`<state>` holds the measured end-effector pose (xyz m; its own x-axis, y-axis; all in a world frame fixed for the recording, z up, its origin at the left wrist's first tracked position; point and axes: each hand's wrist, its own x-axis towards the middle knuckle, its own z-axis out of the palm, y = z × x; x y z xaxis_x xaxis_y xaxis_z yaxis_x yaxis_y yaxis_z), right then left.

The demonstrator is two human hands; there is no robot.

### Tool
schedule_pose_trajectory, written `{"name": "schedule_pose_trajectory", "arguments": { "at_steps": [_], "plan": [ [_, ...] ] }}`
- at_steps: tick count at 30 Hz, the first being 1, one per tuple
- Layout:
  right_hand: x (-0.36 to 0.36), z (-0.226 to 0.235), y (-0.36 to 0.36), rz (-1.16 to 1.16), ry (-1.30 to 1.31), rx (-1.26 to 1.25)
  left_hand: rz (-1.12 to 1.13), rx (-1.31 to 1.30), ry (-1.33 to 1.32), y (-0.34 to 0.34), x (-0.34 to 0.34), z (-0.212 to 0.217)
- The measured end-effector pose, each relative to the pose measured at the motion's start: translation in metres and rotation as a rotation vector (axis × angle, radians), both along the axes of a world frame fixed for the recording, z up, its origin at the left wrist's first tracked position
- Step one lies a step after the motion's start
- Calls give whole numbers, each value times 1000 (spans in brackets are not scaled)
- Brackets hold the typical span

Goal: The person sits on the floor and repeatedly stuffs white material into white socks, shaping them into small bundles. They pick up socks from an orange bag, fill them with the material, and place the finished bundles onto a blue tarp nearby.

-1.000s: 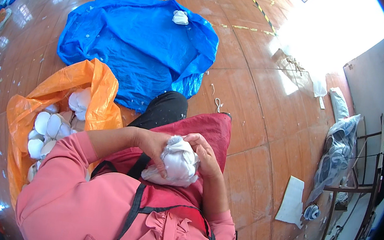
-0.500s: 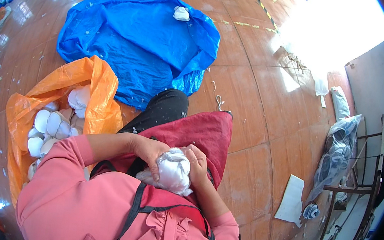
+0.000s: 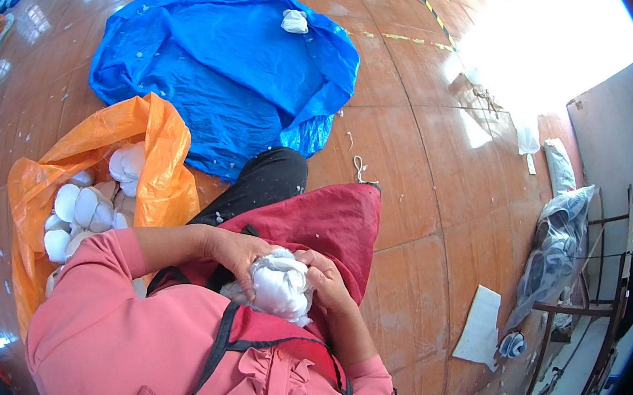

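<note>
Over my lap, both hands hold a bundle of soft white pads, bunched into a rounded, shiny clump. My left hand grips its left side, with the thumb along the edge. On the upper right, the bent fingers of my right hand press against it. Part of the white material spreads out under my left hand. To my left stands an open orange plastic sack with several white rounded pads inside, some of them stacked together. A wine-red apron lies across my legs beneath the bundle.
A large blue plastic sheet or sack is spread on the tiled floor ahead, bearing one white bundle. At right are a white flat board, a clear plastic bag of dark items and a metal frame. White scraps dot the floor.
My right hand's fingers have shifted slightly over the top of the white bundle, which is turned a little. The left hand keeps its grip, and the view has moved slightly.
</note>
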<state>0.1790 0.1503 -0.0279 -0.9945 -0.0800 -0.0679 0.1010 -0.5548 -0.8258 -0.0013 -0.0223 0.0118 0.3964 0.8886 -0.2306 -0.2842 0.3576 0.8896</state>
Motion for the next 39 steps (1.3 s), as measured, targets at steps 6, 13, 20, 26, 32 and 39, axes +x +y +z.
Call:
{"name": "schedule_pose_trajectory", "arguments": {
  "at_steps": [6, 13, 20, 26, 32, 39],
  "plan": [
    [2, 9, 11, 95, 84, 113, -10, -33, -78, -6, 1, -13],
    [-2, 0, -1, 40, 54, 155, -31, -41, -1, -8, 1, -20],
    [-5, 5, -1, 89, 78, 164, 2, -37, -4, -14, 2, -22],
    [3, -7, -5, -41, 204, 261, 37, -54, -108, -17, 3, -19],
    [7, 1, -31, -272, 106, 180, 32, 77, 109, -11, 1, -11],
    [12, 13, -37, -390, -50, 286, 37, 191, 187, -4, 5, -10]
  ]
}}
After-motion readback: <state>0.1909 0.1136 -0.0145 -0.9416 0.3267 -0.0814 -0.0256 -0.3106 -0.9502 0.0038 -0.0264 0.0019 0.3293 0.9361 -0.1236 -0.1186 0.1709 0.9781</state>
